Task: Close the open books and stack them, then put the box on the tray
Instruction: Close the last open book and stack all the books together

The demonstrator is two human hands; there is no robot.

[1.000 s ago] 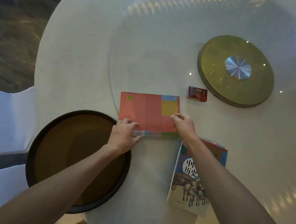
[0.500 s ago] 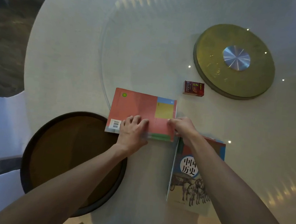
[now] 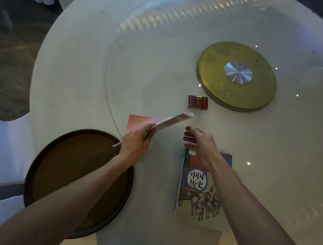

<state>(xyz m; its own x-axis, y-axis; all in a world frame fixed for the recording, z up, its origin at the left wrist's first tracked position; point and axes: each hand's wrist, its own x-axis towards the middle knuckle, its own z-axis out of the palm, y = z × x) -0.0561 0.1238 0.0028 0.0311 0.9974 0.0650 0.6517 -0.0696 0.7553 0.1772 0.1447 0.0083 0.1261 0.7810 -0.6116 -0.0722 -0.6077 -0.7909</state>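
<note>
Two books: thin salmon-pink closed book [image 3: 156,123] tilted in left hand [image 3: 135,141] grasp; horse-cover history book [image 3: 202,187] flat.
Target direction: rightward, nearer.
Right hand [image 3: 200,140]: released, empty.

both bare forearms reach forward from the bottom edge, converging a little. the left hand [image 3: 136,140] is closed in a grip on the closed salmon-pink paperback book [image 3: 162,122], thumb on top, lifting it at a tilt off the surface. the right hand [image 3: 201,141] hovers just beside it, empty, fingers loosely curled and spread, palm facing left toward the other hand.
</note>
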